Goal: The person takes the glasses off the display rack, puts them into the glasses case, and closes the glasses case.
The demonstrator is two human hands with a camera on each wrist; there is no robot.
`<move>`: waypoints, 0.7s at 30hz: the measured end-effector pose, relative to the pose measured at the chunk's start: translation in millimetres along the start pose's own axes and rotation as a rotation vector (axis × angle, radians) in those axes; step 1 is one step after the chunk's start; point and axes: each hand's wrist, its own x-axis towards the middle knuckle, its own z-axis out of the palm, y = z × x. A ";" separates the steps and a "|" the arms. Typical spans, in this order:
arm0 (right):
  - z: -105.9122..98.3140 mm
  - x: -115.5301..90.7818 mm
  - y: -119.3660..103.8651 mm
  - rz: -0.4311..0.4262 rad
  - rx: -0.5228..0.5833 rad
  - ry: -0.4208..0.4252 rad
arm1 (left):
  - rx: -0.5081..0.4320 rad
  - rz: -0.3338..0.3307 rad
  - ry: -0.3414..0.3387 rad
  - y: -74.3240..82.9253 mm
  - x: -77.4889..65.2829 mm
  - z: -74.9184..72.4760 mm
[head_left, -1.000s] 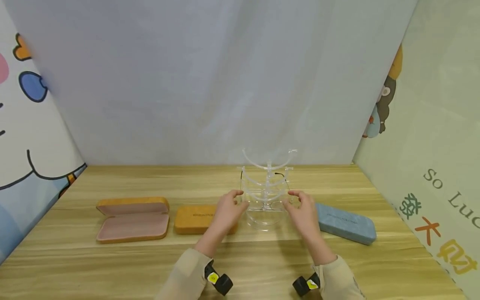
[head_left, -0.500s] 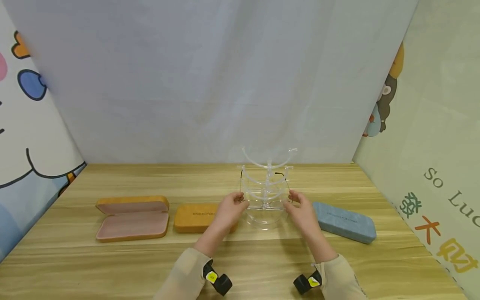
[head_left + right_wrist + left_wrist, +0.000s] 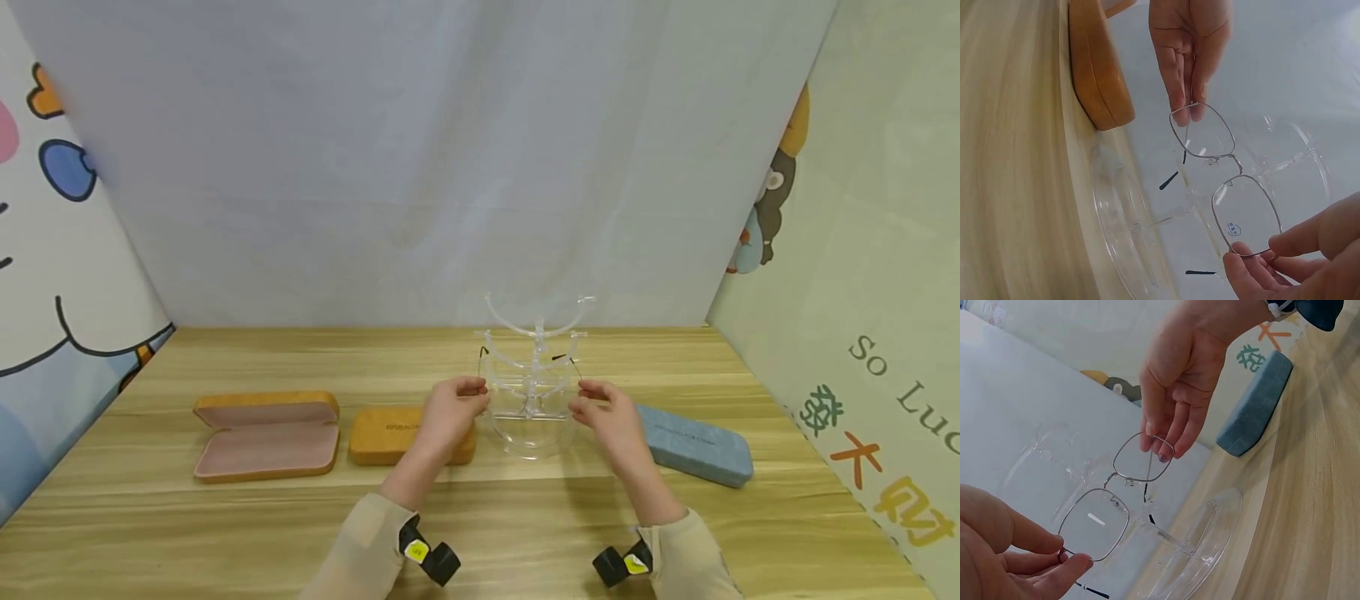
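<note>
A pair of eyeglasses [image 3: 1107,481] with thin metal rims and dark temple tips is held between both hands. My left hand [image 3: 450,412] pinches the frame's left outer corner between thumb and fingers. At the opposite corner, my right hand [image 3: 613,418] pinches the frame the same way. The temples extend away from me, unfolded, and a small printed mark shows on one lens in the right wrist view. Directly behind the eyeglasses stands a clear tiered display stand [image 3: 534,364]; whether they touch it cannot be told.
An open orange glasses case [image 3: 266,450] with pink lining lies at the left. A closed orange case [image 3: 375,437] is partly covered by my left arm. To the right lies a closed blue case [image 3: 697,446]. A grey-white cloth [image 3: 375,167] hangs behind the wooden table [image 3: 225,533].
Both hands have drawn slightly apart and the eyeglasses' temple tips have come a little toward me. The stand and cases have stayed put.
</note>
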 end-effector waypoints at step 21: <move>-12.9 -14.0 -26.8 -0.061 -0.066 0.038 | -0.031 0.073 0.014 19.7 -7.5 -18.5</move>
